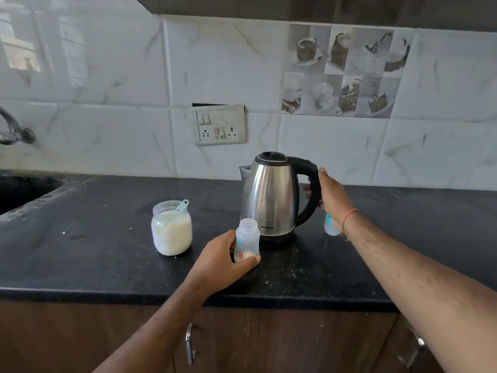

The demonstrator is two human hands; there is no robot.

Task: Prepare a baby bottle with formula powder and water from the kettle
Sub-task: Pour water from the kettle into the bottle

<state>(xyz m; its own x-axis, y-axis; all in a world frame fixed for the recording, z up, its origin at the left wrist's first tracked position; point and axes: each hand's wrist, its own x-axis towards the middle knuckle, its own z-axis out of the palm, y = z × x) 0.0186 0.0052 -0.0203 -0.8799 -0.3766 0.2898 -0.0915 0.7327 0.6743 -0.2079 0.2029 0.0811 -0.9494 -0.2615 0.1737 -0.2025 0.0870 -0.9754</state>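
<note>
A person's left hand (pixel 223 261) grips a clear baby bottle (pixel 247 240) low on its body, thumb across the front and fingers wrapped behind, holding it upright on the black stone worktop (pixel 88 254). The bottle stands open, with no teat or cap, and a little pale powder lies in its base. It sits just in front of a steel electric kettle (pixel 270 197), at about seven o'clock from the kettle's base.

The right hand (pixel 329 193) is at the kettle's black handle (pixel 309 189), palm against the outer side and fingertips curling round the inner edge — a light grasp. The kettle stands upright on the worktop with its lid shut and its spout toward nine o'clock. An orange thread (pixel 348 219) circles the right wrist.

Partly hidden behind that wrist, at four o'clock from the kettle, stands a small translucent piece with a blue-green top (pixel 330 227); whether it is the bottle's cap or teat cover cannot be told.

At nine o'clock from the bottle, a short way apart, a lidless clear jar (pixel 172 230) holds white formula powder nearly to its shoulder. A pale green scoop (pixel 180 206) leans inside it, handle tipped past the rim toward one o'clock.

Farther out, a white switch-and-socket plate (pixel 220 124) is set in the marble-patterned wall tiles at twelve o'clock from the kettle. A dark sink (pixel 24 189) and a wall tap (pixel 14 129) sit at the far left edge — wooden cabinet fronts with metal handles (pixel 190 343) run below the worktop.
</note>
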